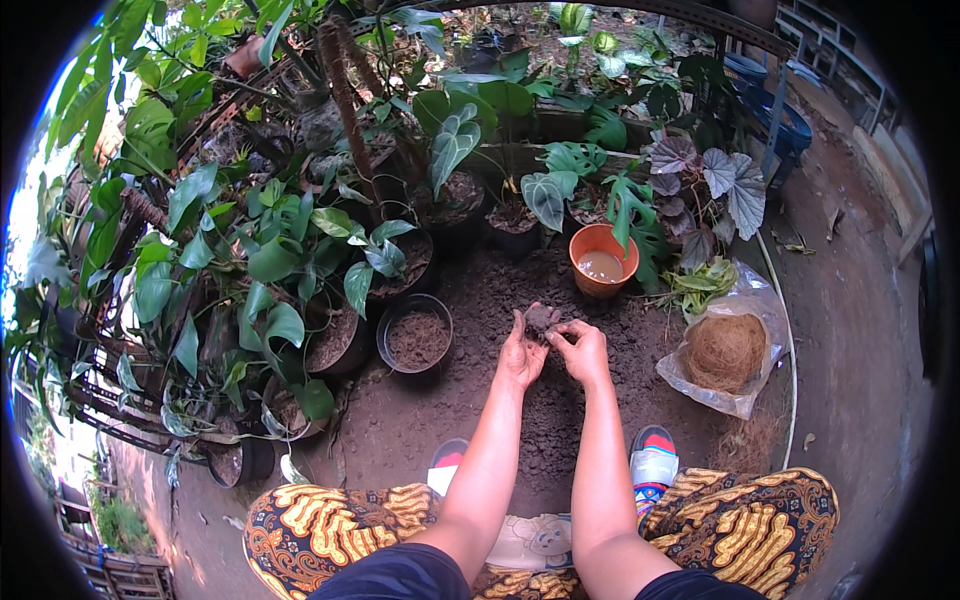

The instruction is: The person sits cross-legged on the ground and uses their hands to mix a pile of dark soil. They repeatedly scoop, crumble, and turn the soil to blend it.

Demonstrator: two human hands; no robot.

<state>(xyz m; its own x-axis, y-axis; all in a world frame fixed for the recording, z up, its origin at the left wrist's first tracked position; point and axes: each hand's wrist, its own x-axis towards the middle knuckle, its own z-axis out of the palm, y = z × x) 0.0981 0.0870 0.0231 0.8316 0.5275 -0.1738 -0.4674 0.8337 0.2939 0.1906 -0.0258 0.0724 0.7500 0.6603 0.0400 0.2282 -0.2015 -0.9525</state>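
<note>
My left hand point(523, 355) is cupped, palm up, around a clump of dark soil point(540, 318). From the right, my right hand point(582, 346) pinches the edge of the same clump with thumb and fingertips. Beneath both hands, loose crumbled soil point(551, 427) covers the ground. An orange plastic pot point(602, 288) holding murky water stands just beyond my right hand. Left of my hands is a black plastic pot point(378, 330) filled with brown fibrous material point(418, 341). To the right, an open clear plastic bag point(739, 405) contains a ball of coconut-like fibre point(726, 352).
Potted leafy plants point(274, 259) crowd the left and far side. Cut green leaves point(701, 283) lie by the bag, and a pale hose point(792, 375) runs along its right. Blue buckets point(787, 135) stand at the upper right. My sandalled feet point(654, 456) flank the soil.
</note>
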